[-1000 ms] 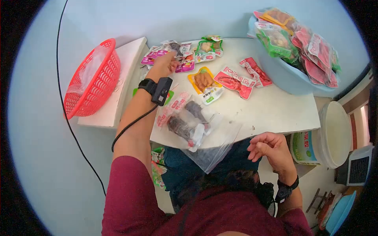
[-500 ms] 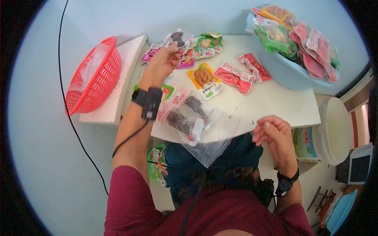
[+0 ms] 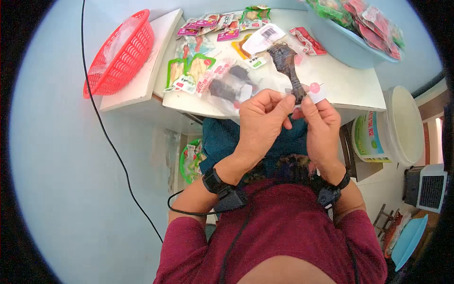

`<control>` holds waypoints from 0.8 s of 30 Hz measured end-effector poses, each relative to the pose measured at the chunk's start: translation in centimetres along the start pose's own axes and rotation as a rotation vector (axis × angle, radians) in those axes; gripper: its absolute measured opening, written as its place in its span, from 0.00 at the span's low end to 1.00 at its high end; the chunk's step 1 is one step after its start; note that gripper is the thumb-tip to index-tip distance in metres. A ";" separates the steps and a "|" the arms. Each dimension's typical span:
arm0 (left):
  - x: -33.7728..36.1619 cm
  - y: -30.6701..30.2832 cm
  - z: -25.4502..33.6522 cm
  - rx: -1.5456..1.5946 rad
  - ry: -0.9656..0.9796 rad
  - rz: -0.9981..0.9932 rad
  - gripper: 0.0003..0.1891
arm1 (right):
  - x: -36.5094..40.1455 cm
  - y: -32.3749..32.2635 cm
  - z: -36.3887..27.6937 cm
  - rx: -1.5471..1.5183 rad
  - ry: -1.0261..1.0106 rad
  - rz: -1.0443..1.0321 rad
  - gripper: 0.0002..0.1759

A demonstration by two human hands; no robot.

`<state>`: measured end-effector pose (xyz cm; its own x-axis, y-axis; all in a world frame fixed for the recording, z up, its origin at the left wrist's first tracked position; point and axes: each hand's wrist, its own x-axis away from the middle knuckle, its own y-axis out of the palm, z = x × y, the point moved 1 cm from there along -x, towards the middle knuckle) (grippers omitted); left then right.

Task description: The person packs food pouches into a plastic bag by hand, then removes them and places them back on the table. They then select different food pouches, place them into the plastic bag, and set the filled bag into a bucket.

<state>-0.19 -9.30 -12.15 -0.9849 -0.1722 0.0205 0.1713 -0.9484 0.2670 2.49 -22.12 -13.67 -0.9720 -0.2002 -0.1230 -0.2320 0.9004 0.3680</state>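
Both my hands pinch the near end of a clear packet with a dark drumstick (image 3: pixel 287 66) inside, held over the front of the white table (image 3: pixel 350 87). My left hand (image 3: pixel 262 118) grips its left corner, thumb and fingers closed. At the right corner, my right hand (image 3: pixel 322 130) is closed on it the same way. Left of the packet lie more clear packets with dark meat (image 3: pixel 223 89). Beyond these are green-edged packets (image 3: pixel 189 73). The held packet partly covers a yellow packet (image 3: pixel 240 48), and a red packet (image 3: pixel 308 41) lies to its right.
Purple packets (image 3: pixel 229 32) and a green packet (image 3: pixel 255 18) lie at the back. A blue basin (image 3: pixel 338 47) piled with packets stands back right, a red basket (image 3: pixel 120 59) at left. A white bucket (image 3: pixel 404 125) stands right; a green basket (image 3: pixel 183 163) sits below the table.
My left hand has come from the back pile to the front with the drumstick packet. My right hand, earlier open near the table edge, now grips it too. The view has shifted.
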 end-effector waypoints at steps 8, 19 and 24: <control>2.6 0.5 -0.5 -0.879 0.575 -0.032 0.13 | 1.2 -5.8 -2.9 -0.144 0.038 0.068 0.13; 1.7 -1.7 -2.1 -1.572 0.645 0.105 0.20 | 5.1 -13.2 -2.5 0.018 0.229 0.217 0.15; 0.9 -2.5 -3.2 -1.577 0.712 0.151 0.08 | 5.3 -13.2 -2.2 0.089 0.315 0.190 0.14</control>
<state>-1.42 -7.98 -15.89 -0.8297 0.0607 -0.5549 0.5397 -0.1666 -0.8252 0.35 -35.91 -17.17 -0.9645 -0.1223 0.2341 -0.0554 0.9603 0.2734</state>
